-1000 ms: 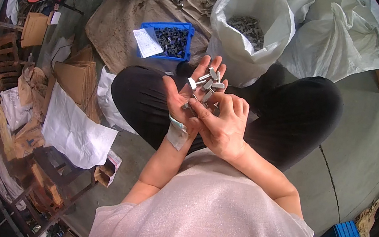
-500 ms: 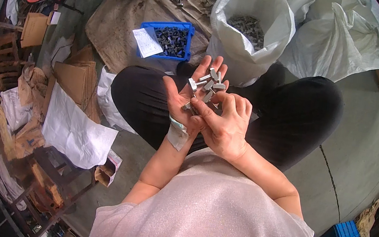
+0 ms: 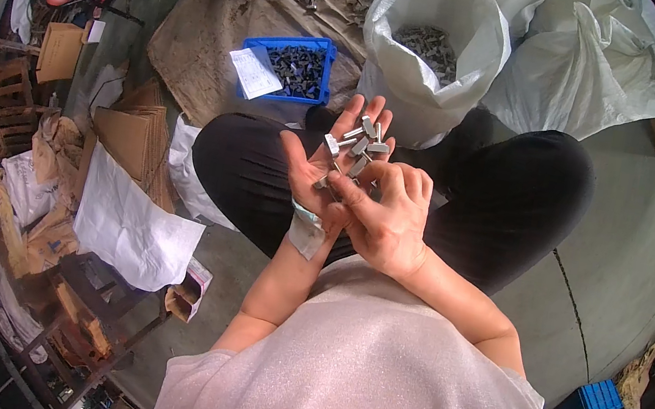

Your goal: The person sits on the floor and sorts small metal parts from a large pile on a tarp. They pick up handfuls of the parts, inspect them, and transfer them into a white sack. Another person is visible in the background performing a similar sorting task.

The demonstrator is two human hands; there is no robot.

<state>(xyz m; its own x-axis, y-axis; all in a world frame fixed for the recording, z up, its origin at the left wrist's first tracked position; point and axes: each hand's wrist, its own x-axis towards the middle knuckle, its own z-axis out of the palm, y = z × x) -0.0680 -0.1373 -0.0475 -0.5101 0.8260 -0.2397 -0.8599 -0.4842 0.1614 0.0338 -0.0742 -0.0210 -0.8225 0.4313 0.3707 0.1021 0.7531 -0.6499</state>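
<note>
Both hands raised together before the chest

The left hand (image 3: 324, 171) is held palm-up, fingers spread and upright, wrist wrapped in a bandage. The right hand (image 3: 386, 221) lies against its palm, fingers curled inward, forearm crossing from the lower right.

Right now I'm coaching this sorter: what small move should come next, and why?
Probably pinch one piece free: the left hand lies palm-up with small metal pieces on its fingers, and the right hand already has its fingertips at them.
</note>
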